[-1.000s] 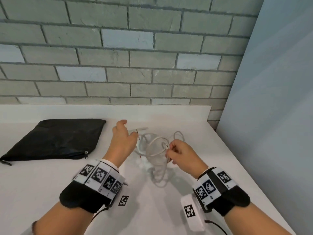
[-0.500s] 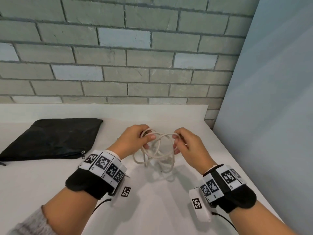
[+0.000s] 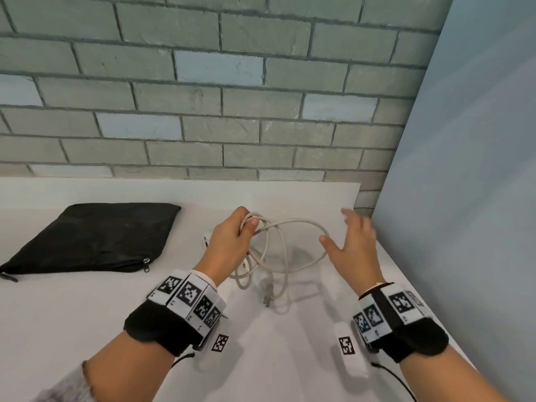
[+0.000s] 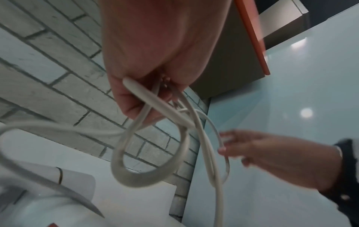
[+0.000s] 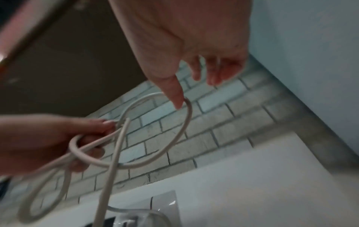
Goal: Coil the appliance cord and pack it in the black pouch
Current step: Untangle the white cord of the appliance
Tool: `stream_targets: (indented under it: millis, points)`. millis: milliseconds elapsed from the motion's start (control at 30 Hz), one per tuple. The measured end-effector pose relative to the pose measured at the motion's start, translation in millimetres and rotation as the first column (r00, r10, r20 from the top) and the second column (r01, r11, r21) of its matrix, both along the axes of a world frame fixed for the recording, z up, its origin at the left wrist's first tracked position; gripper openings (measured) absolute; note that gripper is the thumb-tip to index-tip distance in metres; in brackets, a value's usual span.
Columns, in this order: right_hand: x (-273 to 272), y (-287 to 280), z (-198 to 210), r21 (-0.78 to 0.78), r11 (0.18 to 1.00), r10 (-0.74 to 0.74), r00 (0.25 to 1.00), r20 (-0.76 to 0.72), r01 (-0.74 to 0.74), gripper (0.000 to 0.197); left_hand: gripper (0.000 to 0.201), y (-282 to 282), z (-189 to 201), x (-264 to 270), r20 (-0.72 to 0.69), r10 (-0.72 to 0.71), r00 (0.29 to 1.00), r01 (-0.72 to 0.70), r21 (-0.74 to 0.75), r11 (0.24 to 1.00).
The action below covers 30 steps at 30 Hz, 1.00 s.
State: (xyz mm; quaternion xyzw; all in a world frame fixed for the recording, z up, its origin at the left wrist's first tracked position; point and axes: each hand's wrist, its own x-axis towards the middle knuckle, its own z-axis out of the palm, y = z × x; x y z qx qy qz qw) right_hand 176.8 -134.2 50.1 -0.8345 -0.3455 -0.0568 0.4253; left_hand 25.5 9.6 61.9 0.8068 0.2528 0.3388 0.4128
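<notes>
A beige appliance cord [image 3: 293, 222] hangs in loose loops above the white table [image 3: 87, 309]. My left hand [image 3: 232, 239] grips the gathered loops [image 4: 155, 110] at their top. My right hand [image 3: 351, 242] is open with fingers spread; its thumb tip [image 5: 177, 98] touches the right end of the widest loop [image 5: 180, 130]. The cord's plug [image 3: 268, 295] dangles just above the table beneath the loops. The black pouch [image 3: 95, 236] lies flat on the table to the left, its zipper pull [image 3: 146, 264] at the near right corner.
A grey brick wall [image 3: 203, 97] runs along the back of the table. A pale blue panel [image 3: 464, 198] closes off the right side. A white object [image 3: 206, 237] peeks out behind my left hand.
My right hand has let go of the cord, opened and drifted right, leaving a wider loop. My left hand kept its grip on the bundle. The plug now hangs lower.
</notes>
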Motion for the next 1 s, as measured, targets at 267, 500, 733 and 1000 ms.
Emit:
stream_targets:
  millis: [267, 500, 733, 1000]
  points:
    - [-37.0, 27.8, 18.1, -0.328, 0.887, 0.433, 0.832, 0.347, -0.325, 0.05, 0.021, -12.9, 4.3, 8.4, 0.006, -0.046, 0.999, 0.046, -0.007, 0.999]
    - [-25.1, 21.2, 31.7, 0.021, 0.918, 0.36, 0.857, 0.369, -0.395, 0.02, 0.018, -2.4, 0.8, 4.0, 0.056, -0.013, 0.998, 0.015, -0.042, 0.999]
    - [4.7, 1.5, 55.5, 0.781, 0.623, 0.42, 0.856, -0.3, -0.032, 0.023, 0.019, 11.8, 1.1, -6.5, -0.042, -0.09, 0.995, 0.081, -0.172, 0.982]
    - [12.3, -6.2, 22.4, -0.296, 0.951, -0.044, 0.988, 0.148, 0.086, 0.066, 0.02, 5.4, 5.7, -0.9, -0.047, -0.112, 0.993, 0.106, -0.119, 0.987]
